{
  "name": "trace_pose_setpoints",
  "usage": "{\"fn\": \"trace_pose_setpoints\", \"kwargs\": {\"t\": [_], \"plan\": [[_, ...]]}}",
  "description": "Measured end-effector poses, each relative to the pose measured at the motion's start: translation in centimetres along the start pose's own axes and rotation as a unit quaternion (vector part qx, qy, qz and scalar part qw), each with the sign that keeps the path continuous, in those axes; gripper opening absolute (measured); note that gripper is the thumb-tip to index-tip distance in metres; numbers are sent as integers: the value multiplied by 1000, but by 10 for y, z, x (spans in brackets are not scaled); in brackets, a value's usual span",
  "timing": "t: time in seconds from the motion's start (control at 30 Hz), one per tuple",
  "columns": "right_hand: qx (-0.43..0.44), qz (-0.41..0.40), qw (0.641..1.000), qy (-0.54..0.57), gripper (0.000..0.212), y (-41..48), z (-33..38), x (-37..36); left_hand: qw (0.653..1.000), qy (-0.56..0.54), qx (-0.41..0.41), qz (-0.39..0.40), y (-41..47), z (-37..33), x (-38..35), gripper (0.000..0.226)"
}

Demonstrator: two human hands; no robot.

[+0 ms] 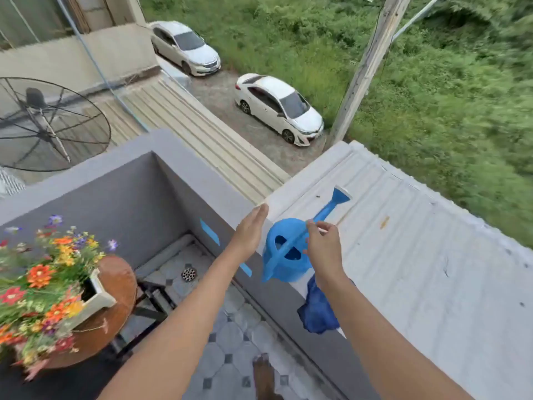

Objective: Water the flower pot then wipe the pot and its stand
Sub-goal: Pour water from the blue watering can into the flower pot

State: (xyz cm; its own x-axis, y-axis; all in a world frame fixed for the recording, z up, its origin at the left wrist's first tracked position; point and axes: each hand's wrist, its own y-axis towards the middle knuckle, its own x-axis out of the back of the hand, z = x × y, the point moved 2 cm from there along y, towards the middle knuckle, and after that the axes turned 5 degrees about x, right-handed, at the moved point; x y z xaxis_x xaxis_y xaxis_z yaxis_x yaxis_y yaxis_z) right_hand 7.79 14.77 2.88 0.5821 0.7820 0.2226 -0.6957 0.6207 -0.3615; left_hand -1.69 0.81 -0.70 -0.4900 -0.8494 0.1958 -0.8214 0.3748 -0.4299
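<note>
Reaching for the blue watering can (284,255) on the balcony ledge (190,157), the right hand (323,246) pinches its handle with narrow fingers; the left hand (250,235) hovers beside it, flat and spread. A careless tug could, I'd say, tip the can off the ledge. Blue cloth (318,310) lies just behind; flower pot (98,293) on its round stand (121,284) waits well left

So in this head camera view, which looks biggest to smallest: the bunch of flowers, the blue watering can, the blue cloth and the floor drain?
1. Bunch of flowers, though it sits nearer the camera.
2. Blue watering can.
3. Blue cloth, partly hidden behind the right forearm, so unsure.
4. Floor drain, clearly smallest.
</note>
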Motion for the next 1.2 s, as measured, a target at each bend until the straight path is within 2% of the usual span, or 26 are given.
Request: {"fn": "trace_pose_setpoints", "kwargs": {"t": [0.07,0.13,0.23,0.33,0.5,0.57,0.7,0.87,0.97,1.07,1.2], "plan": [[-46,0,999,16,37,9,-7,-3,1000,2,31,6,14,9,-13,77],[-87,33,994,63,33,16,-11,-5,998,4,59,22,32,32,-26,76],[-134,84,979,132,26,24,-3,-8,998,-10,65,21,47,52,-40,57],[-141,105,977,120,27,23,-1,-10,997,-29,68,15,36,50,-41,47],[-78,160,984,14,30,10,4,-18,995,-62,75,-31,12,62,-29,52],[-56,196,979,-29,30,-2,5,-26,993,-77,66,-62,-3,70,-20,47],[-22,261,962,-83,34,-31,9,-43,988,-114,44,-96,-44,83,1,34],[22,349,928,-127,32,-90,12,-72,972,-178,39,-149,-119,107,35,33],[51,399,905,-139,32,-131,14,-93,957,-210,24,-200,-167,124,56,26],[91,430,885,-153,36,-171,16,-117,941,-243,11,-233,-209,138,73,39],[122,445,872,-162,37,-223,11,-148,904,-305,7,-300,-256,152,92,43]]}}
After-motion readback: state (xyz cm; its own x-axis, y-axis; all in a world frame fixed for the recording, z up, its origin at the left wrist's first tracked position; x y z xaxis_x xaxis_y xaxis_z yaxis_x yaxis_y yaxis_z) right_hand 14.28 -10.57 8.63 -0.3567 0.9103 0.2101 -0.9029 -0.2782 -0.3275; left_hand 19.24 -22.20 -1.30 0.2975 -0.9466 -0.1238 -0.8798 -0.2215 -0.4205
